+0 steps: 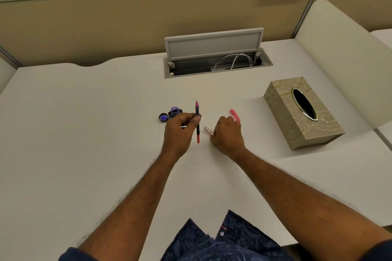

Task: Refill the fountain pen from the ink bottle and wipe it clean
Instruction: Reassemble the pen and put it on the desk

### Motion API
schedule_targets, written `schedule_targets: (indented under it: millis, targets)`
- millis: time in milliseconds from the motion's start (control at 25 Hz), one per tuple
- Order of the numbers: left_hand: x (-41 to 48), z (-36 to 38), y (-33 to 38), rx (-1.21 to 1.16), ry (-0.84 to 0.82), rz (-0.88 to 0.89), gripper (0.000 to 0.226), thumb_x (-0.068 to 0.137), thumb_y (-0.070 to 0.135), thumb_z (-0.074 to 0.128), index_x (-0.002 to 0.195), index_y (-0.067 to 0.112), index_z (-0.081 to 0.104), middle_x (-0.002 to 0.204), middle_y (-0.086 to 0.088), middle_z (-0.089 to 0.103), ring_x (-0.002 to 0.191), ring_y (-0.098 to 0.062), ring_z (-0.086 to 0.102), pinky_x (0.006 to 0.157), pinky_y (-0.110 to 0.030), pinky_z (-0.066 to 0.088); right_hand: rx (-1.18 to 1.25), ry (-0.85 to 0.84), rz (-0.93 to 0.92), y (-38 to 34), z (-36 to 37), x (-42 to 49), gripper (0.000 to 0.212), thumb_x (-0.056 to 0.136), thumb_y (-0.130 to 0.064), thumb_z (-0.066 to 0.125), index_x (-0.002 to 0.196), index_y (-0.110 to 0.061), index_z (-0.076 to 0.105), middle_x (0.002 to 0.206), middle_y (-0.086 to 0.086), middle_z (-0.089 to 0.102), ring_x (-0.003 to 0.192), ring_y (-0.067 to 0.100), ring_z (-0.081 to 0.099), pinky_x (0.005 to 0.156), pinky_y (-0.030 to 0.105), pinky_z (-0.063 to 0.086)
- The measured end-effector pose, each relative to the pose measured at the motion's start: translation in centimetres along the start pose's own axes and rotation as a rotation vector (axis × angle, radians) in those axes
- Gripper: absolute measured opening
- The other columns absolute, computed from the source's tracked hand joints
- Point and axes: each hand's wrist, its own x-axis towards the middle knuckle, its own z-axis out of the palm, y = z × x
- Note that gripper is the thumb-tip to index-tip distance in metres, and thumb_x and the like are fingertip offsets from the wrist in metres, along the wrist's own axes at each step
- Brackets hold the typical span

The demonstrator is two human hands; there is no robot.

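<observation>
My left hand [181, 131] pinches the fountain pen's inner section [197, 122] upright between thumb and fingers, pink nib pointing away from me, dark converter and red end below. Just left of it stands the open ink bottle [175, 111] with purple ink at its mouth, and its cap [163, 117] lies beside it, inside up. My right hand [228, 135] rests on the desk, fingers closed around the clear pink pen barrel [208, 130], which pokes out toward the left. The pink pen cap [234, 114] lies on the desk just beyond that hand.
A beige patterned tissue box [303, 112] sits at the right on the white desk [84, 123]. An open cable hatch [214, 59] with white cables lies at the back, in front of the partition wall. A curved divider [339, 59] rises on the right.
</observation>
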Motion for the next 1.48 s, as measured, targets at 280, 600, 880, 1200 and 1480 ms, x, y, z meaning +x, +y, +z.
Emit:
schedule_targets:
  millis: [280, 600, 880, 1200, 1480]
  targets:
    - [0.9, 0.0, 0.7, -0.060, 0.046, 0.016, 0.021, 0.091, 0.026, 0.063, 0.105, 0.015, 0.073, 0.091, 0.006, 0.072, 0.091, -0.009, 0.066, 0.076, -0.014, 0.048, 0.725, -0.047, 0.048, -1.4, -4.0, -2.1, 0.012, 0.081, -0.028, 0.074, 0.087, -0.020, 0.070, 0.075, -0.010, 0.068, 0.067, 0.008, 0.061, 0.063, 0.022, 0.050]
    - [2.0, 0.3, 1.5, -0.079, 0.095, 0.002, 0.030, 0.091, 0.027, 0.060, 0.114, 0.009, 0.069, 0.105, -0.002, 0.072, 0.100, -0.020, 0.066, 0.087, -0.025, 0.051, 0.856, -0.121, 0.020, -0.5, -4.0, -5.1, 0.019, 0.084, -0.021, 0.070, 0.103, -0.020, 0.074, 0.087, -0.006, 0.072, 0.077, 0.005, 0.062, 0.068, 0.016, 0.049]
    - [2.5, 0.5, 1.6, -0.082, 0.106, -0.010, 0.031, 0.091, 0.026, 0.060, 0.115, 0.008, 0.068, 0.108, -0.006, 0.072, 0.100, -0.022, 0.067, 0.090, -0.031, 0.053, 0.986, -0.053, -0.007, -0.8, -4.8, -5.0, 0.011, 0.084, -0.024, 0.073, 0.093, -0.029, 0.070, 0.084, -0.016, 0.071, 0.081, 0.003, 0.066, 0.077, 0.017, 0.054]
    - [3.0, 0.8, 1.7, -0.082, 0.113, -0.009, 0.031, 0.091, 0.028, 0.060, 0.115, 0.010, 0.068, 0.108, -0.005, 0.072, 0.101, -0.021, 0.066, 0.088, -0.029, 0.051, 0.963, -0.052, 0.014, -0.9, -4.3, -4.2, 0.010, 0.082, -0.026, 0.074, 0.092, -0.027, 0.070, 0.082, -0.016, 0.070, 0.079, 0.001, 0.065, 0.074, 0.011, 0.051]
    - [3.0, 1.2, 1.5, -0.073, 0.114, -0.008, 0.027, 0.089, 0.030, 0.064, 0.110, 0.015, 0.070, 0.096, 0.006, 0.070, 0.097, -0.017, 0.067, 0.077, -0.017, 0.049, 0.994, -0.011, 0.019, -1.2, -4.5, -3.6, 0.011, 0.082, -0.026, 0.074, 0.092, -0.025, 0.070, 0.082, -0.015, 0.070, 0.079, 0.000, 0.065, 0.073, 0.008, 0.049]
